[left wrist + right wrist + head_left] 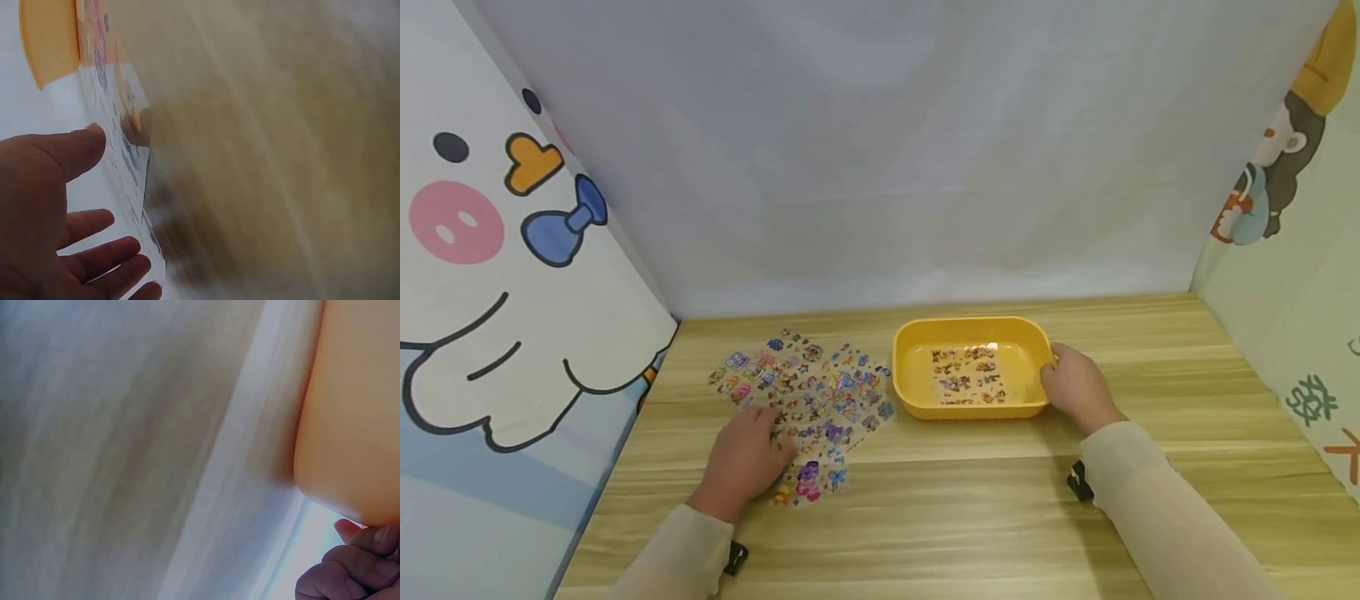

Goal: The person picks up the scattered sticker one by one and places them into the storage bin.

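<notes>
Now, left hand (743, 454): it grips nothing; its fingers are loose and a bit bent, with the thumb apart from them. It is at the near left side of the picture sheets (812, 392). I cannot tell if it touches them.
Right hand (1078, 387): it holds the right end of the yellow tray (973, 412), with its fingers curled at the edge.
Picture sheets: they are thin and see-through, with lots of tiny bright pictures. They lie in a messy spread on the surface (955, 517), left of the tray. Some lie over others.
Yellow tray: it sits on the surface, just beside the spread. A clear sheet (967, 375) with small pictures lies inside, on the bottom.
Sleeves (1157, 500): both are cream, with a small black thing (736, 558) near each wrist.
Back: a pale cloth (887, 167) is behind the surface.
</notes>
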A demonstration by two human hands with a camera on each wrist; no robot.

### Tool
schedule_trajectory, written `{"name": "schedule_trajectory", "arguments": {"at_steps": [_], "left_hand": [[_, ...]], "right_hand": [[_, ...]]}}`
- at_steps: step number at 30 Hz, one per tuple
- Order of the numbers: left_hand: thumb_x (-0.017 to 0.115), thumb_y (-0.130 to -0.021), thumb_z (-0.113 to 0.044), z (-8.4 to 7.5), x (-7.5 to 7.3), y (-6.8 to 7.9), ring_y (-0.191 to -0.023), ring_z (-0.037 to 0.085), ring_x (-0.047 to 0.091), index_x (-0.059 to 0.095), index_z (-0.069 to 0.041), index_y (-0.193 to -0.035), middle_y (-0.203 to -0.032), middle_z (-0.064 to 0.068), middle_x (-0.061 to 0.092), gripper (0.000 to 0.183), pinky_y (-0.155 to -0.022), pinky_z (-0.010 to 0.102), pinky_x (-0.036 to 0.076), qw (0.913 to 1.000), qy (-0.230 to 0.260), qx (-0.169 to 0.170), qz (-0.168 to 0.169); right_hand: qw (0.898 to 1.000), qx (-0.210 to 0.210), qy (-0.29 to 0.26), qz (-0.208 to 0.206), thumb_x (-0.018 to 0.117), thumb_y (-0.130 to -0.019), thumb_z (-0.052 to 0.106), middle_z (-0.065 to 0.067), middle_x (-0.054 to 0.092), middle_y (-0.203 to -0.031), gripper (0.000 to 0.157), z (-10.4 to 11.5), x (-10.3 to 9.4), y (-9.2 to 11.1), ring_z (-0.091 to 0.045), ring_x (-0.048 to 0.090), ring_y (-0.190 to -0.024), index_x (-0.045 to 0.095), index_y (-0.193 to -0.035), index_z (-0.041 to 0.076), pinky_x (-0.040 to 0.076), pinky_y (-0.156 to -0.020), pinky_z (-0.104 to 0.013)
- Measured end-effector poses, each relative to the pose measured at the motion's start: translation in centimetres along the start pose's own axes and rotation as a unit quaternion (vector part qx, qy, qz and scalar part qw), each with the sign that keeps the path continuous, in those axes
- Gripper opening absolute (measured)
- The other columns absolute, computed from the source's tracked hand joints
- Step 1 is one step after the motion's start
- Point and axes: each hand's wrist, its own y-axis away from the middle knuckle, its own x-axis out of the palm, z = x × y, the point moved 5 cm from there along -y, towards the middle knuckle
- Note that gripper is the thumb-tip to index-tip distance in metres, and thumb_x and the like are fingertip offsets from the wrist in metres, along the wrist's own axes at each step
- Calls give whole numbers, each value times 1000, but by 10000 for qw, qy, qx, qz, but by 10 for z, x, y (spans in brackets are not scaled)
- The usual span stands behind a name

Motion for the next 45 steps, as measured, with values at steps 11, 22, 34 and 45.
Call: {"name": "schedule_trajectory", "arguments": {"at_steps": [11, 22, 34, 45], "left_hand": [[78, -91, -34, 0, 6, -2, -128, 48, 51, 54, 8, -141, -139, 29, 54, 69, -106, 61, 42, 9989, -410, -32, 211], [79, -91, -34, -3, 0, 3, -130, 50, 50, 59, 8, -134, -140, 33, 53, 63, -106, 62, 42, 9978, -535, -15, 387], [83, -88, -29, -5, 0, 1, -90, 30, 60, 68, 1, -109, -100, 12, 61, 40, -83, 50, 53, 9992, -147, -152, 347], [83, -89, -24, -3, 5, 0, -95, 31, 66, 69, 2, -113, -107, 13, 68, 38, -87, 51, 55, 9964, 448, -550, 464]], "right_hand": [[10000, -23, 13, -25, 36, -106, 16, -36, 44, -149, 57, 0, 0, 1, -40, 55, -115, 31, -153, -15, 43, -106, -59], [10000, 2, -23, 19, 36, -106, 16, -36, 42, -150, 57, 1, 2, 1, -40, 54, -117, 29, -154, -15, 42, -107, -59], [10000, 51, 0, 35, 36, -106, 16, -36, 42, -150, 57, 0, 0, 1, -40, 54, -116, 28, -154, -14, 43, -105, -58], [10000, 22, 4, 7, 35, -106, 16, -35, 42, -151, 57, 0, 1, 1, -39, 55, -116, 28, -154, -14, 43, -106, -58]]}}
